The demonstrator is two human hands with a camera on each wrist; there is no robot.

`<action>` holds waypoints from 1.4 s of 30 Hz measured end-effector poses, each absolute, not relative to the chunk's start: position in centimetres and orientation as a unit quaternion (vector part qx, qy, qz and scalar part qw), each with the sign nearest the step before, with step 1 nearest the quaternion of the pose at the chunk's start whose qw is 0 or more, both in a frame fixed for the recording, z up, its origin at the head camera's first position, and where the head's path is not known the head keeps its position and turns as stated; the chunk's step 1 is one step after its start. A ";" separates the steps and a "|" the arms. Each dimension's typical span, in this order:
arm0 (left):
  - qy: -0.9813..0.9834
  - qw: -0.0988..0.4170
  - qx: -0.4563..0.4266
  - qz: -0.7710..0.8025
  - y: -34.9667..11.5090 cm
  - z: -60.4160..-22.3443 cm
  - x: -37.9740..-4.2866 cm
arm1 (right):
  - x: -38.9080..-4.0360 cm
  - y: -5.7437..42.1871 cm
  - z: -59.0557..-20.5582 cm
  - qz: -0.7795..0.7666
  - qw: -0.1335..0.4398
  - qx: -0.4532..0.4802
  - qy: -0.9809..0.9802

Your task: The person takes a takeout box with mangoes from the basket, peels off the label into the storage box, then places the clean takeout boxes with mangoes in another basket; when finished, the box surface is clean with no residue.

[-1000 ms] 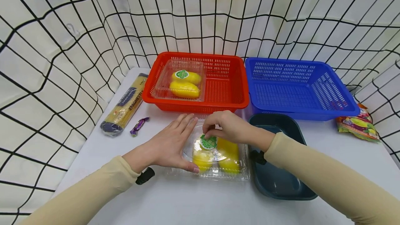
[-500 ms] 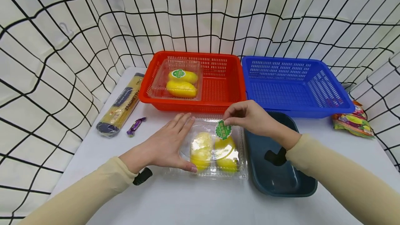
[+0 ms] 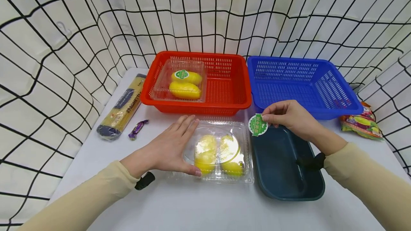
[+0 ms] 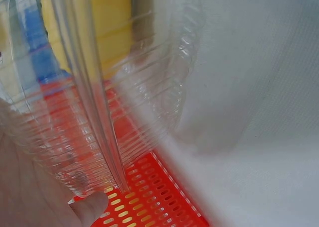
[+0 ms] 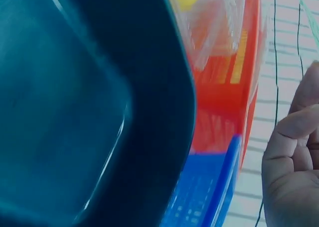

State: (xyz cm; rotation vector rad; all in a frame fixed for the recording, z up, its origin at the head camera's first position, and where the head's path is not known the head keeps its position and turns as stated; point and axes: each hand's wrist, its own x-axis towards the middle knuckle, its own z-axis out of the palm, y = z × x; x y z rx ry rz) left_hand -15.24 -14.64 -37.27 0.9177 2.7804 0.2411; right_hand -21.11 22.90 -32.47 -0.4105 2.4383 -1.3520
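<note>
A round green-and-white sticker [image 3: 258,125] is pinched between the thumb and fingers of my right hand [image 3: 290,118], over the far left corner of a dark teal tub [image 3: 285,168]. My left hand [image 3: 171,147] rests with straight fingers on the left side of a clear plastic clamshell box [image 3: 221,127]. Inside the box lie two yellow mango-like fruits; the left one [image 3: 205,152] and the right one [image 3: 232,154] show through the lid. In the left wrist view the ribbed clear wall of the box [image 4: 164,82] fills the near space beside my thumb.
Behind stands a red basket [image 3: 228,106] with another clear box [image 3: 157,93] of yellow fruit bearing a similar sticker. Right of it is a blue basket [image 3: 289,77], with colourful packets [image 3: 363,124] beyond. A spaghetti pack [image 3: 122,108] and a purple wrapped candy [image 3: 138,129] lie left.
My right hand has peeled the sticker off the box lid and carried it to the right, over the tub's edge. My left hand has stayed on the box.
</note>
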 end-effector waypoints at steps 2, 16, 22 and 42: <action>0.941 0.098 0.312 0.082 -14.7 -37.2 -15.3 | -21.2 23.8 -32.5 -0.463 0.162 -0.138 0.861; 0.942 0.094 0.311 0.081 -14.7 -37.1 -15.3 | -22.0 27.0 -34.7 -0.447 0.260 -0.070 0.853; 0.943 0.095 0.309 0.081 -14.8 -37.2 -15.2 | -22.4 26.4 -36.1 -0.408 0.278 -0.070 0.867; 0.943 0.091 0.308 0.089 -14.6 -37.3 -15.2 | -24.0 24.8 -39.0 -0.376 0.279 -0.081 0.880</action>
